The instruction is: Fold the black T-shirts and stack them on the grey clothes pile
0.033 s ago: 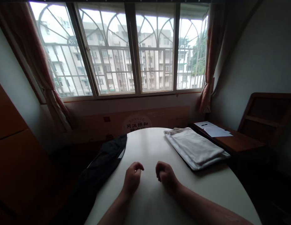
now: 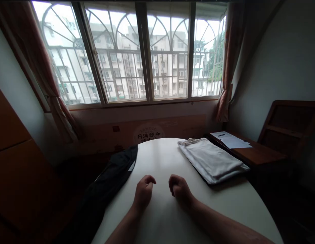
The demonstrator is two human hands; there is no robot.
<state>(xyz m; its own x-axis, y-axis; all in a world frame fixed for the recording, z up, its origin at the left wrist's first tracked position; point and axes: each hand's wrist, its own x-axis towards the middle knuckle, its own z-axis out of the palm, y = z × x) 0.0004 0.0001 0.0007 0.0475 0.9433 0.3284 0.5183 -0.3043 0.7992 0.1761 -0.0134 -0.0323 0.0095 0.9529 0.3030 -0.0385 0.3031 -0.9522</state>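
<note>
Loosely curled, my left hand (image 2: pixel 144 191) rests over the white table (image 2: pixel 157 159), thumb side up. My right hand (image 2: pixel 181 190) faces it a short gap away, its fingers bent into a fist. Neither hand shows anything inside it. A folded light grey cloth (image 2: pixel 213 159) lies on the table beyond my right hand, with a dark edge showing under it. To the left of my left hand, dark clothing (image 2: pixel 114 173) hangs over the table's edge.
A wooden chair (image 2: pixel 292 125) stands to the right, with sheets of paper (image 2: pixel 231 139) and a small dark item on the wooden surface before it. Barred windows (image 2: pixel 127 67) with tied curtains (image 2: pixel 53 81) lie ahead. An orange-brown cabinet (image 2: pixel 20 169) is at left.
</note>
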